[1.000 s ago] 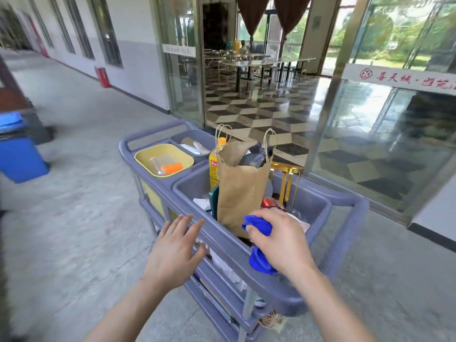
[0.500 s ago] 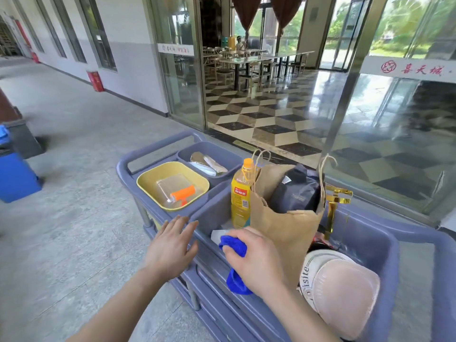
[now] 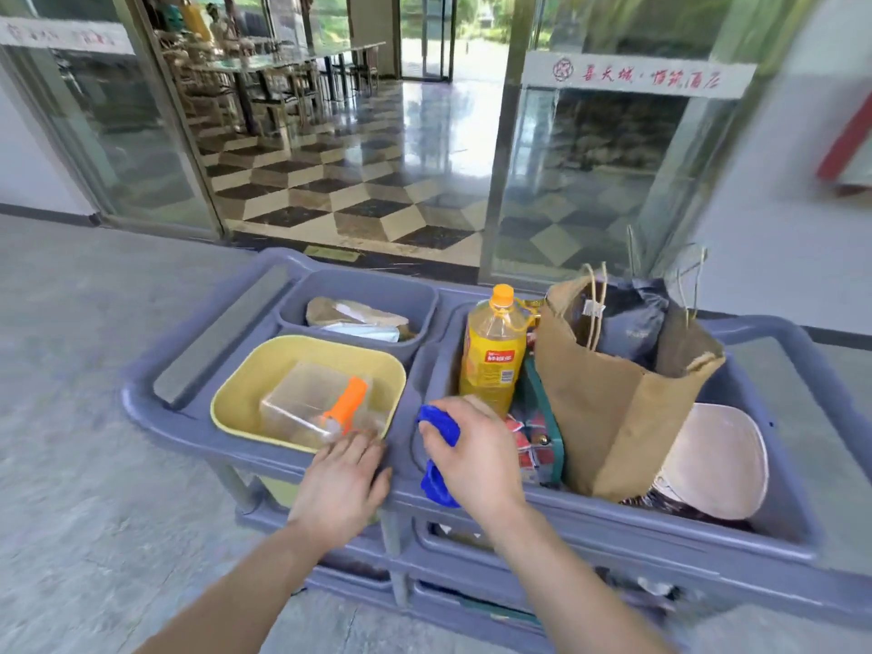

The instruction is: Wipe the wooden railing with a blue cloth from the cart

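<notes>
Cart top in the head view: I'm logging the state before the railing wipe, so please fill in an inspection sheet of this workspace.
Surface: grey-blue plastic cart, with tubs set in its top.
Job's things: blue cloth held over the cart's near rim; wooden railing not in view.
Clutter: yellow basin holding a clear box, grey bin, oil bottle, paper bag, pale cap.
Hands: right hand grips the cloth; left hand rests flat on the rim.
Cables: nothing seen.
Surroundings: concrete floor, glass doors, checkered floor inside.

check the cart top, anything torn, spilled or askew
The brown paper bag in the large bin of the cart is crumpled and ragged at its right rim. No spill shows. The right hand holds the blue cloth.
</notes>
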`<state>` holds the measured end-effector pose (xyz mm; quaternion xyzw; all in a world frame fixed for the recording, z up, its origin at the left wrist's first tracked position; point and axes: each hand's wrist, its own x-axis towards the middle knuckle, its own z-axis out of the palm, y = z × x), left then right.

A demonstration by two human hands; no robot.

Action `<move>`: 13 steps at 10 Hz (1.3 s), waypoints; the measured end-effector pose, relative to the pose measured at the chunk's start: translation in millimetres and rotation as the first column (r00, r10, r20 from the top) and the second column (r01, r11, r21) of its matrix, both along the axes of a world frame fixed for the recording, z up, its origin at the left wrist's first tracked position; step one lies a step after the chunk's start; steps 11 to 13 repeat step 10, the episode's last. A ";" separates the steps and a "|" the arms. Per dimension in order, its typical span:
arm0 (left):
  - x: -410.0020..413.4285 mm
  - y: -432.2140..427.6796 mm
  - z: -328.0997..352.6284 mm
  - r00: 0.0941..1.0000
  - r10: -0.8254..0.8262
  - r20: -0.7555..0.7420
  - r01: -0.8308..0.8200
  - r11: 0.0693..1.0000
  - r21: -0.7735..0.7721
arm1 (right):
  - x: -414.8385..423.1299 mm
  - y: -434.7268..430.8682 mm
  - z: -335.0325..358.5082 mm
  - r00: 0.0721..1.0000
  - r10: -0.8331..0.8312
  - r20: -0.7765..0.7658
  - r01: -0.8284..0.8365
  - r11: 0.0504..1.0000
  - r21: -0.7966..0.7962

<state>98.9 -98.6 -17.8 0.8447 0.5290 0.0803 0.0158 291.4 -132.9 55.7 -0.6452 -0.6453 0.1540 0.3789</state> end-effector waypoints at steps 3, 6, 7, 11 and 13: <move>-22.9 13.1 -12.5 0.989 -0.092 0.119 0.090 0.996 0.023 | -29.3 6.1 -57.1 0.934 0.103 0.343 -0.044 0.984 -0.175; -18.6 18.9 -26.5 0.987 -0.080 0.142 0.071 0.995 0.065 | -43.0 -1.6 -71.5 0.870 -0.008 0.493 0.091 0.985 -0.145; -18.4 16.9 -23.5 0.988 -0.073 0.133 0.067 0.996 0.052 | -42.7 -1.5 -69.5 0.874 0.022 0.486 0.083 0.978 -0.193; -16.1 16.8 -3.0 0.953 -0.028 0.302 0.036 0.999 -0.021 | -27.8 -18.0 -45.6 0.951 -0.091 0.296 0.139 0.980 -0.144; -16.1 16.8 -3.0 0.953 -0.028 0.302 0.036 0.999 -0.021 | -27.8 -18.0 -45.6 0.951 -0.091 0.296 0.139 0.980 -0.144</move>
